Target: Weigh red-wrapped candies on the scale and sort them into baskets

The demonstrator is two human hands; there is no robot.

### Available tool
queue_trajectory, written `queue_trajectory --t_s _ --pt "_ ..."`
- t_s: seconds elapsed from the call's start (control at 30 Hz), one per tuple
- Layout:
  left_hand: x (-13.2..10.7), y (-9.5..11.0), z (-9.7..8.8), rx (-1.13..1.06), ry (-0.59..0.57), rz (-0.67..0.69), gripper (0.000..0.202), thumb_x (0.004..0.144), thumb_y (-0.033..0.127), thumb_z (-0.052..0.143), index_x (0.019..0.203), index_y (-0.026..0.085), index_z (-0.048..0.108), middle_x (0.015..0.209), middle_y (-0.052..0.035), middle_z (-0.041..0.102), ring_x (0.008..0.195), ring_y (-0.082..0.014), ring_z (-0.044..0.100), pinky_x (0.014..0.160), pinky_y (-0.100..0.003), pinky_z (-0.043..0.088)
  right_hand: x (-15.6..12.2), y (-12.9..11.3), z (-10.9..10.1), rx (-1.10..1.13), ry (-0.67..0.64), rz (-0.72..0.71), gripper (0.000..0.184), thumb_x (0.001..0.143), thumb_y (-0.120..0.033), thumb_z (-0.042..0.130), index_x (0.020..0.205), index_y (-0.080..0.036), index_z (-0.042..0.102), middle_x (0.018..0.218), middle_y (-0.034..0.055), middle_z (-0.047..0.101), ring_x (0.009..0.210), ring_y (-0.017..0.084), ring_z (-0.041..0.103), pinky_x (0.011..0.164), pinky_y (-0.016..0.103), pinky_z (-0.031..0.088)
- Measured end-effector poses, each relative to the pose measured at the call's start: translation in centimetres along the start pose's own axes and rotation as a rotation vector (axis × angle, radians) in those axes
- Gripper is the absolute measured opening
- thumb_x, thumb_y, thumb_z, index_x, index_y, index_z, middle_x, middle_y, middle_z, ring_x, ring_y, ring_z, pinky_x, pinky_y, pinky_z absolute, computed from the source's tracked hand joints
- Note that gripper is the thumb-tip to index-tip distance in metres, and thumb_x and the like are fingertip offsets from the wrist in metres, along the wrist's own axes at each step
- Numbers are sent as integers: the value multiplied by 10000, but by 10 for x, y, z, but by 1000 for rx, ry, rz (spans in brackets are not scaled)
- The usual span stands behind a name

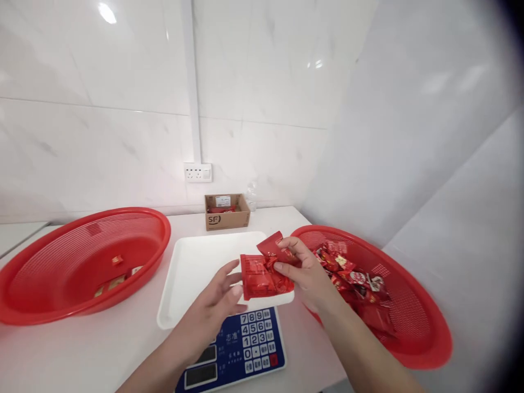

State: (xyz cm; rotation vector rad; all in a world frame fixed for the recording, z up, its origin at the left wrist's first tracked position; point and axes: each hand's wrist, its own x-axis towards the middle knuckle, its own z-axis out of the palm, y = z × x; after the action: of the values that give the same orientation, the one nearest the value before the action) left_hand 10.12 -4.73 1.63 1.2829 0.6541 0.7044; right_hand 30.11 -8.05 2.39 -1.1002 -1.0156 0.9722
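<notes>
My right hand (307, 273) pinches several red packets (262, 275) between thumb and fingers, above the right part of the white scale tray (192, 273). One packet among them stands tilted upward behind the others. Just left of the packets is my left hand (213, 305), its fingers apart and curved toward their edge, with nothing gripped. Beneath both hands lies the scale's blue keypad panel (231, 349), partly covered by my left wrist. To the right, a red basket (426, 327) holds a heap of red wrapped packets (356, 278).
At the left stands another red basket (159, 240) with a few small packets at its bottom. A small cardboard box (229, 220) with red packets inside sits against the wall, beside a clear plastic item (251, 196). A wall socket (198, 172) is above the table.
</notes>
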Motion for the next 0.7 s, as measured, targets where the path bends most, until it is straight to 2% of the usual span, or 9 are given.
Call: queue_trajectory --t_s 0.03,0.1,0.2,0.3,0.47,0.6,0.7 --pt "3 0 1 -27 -36 -4 487 845 479 541 1270 251 478 1244 -106 569 1061 -244 581 781 -363 543 -2 5 8 -32 -41 -14 297 681 -294 715 910 -264 529 951 -11 616 825 150 599 737 299 487" --pt "7 -1 -3 -43 -31 11 411 851 455 543 1193 227 521 1164 -92 608 972 -218 610 686 -307 541 -7 13 18 -135 -101 -30 229 756 -331 663 944 -262 551 943 -5 619 862 151 585 768 293 472" --pt "7 -3 -14 -14 68 59 322 856 411 552 1110 213 539 1106 -68 626 938 -188 607 677 -276 523 -9 20 20 -233 -159 -9 250 815 -429 592 982 -246 562 941 13 619 833 152 575 720 285 463" --pt "5 -2 -18 46 101 93 265 858 386 552 1047 199 546 1081 -66 633 922 -184 599 685 -286 517 -8 24 20 -265 -218 34 315 795 -491 598 956 -224 554 839 2 609 697 134 542 606 266 432" --pt "4 -5 -13 96 104 115 238 861 354 547 1031 189 564 1023 -62 657 907 -189 607 730 -311 502 -7 25 27 -240 -191 70 279 775 -469 622 777 -207 525 726 -24 563 653 120 523 595 262 421" --pt "3 -10 -15 41 116 115 247 850 356 567 1028 185 577 1012 -59 672 890 -186 623 739 -300 512 -9 24 28 -267 -181 43 247 790 -438 601 752 -206 525 687 -31 535 610 107 497 573 257 415" --pt "1 -9 -22 -51 218 150 255 818 357 620 1012 194 592 963 -42 678 805 -162 634 647 -248 539 -8 23 26 -282 -107 34 220 817 -421 559 760 -212 523 658 -32 531 568 105 488 543 260 423"
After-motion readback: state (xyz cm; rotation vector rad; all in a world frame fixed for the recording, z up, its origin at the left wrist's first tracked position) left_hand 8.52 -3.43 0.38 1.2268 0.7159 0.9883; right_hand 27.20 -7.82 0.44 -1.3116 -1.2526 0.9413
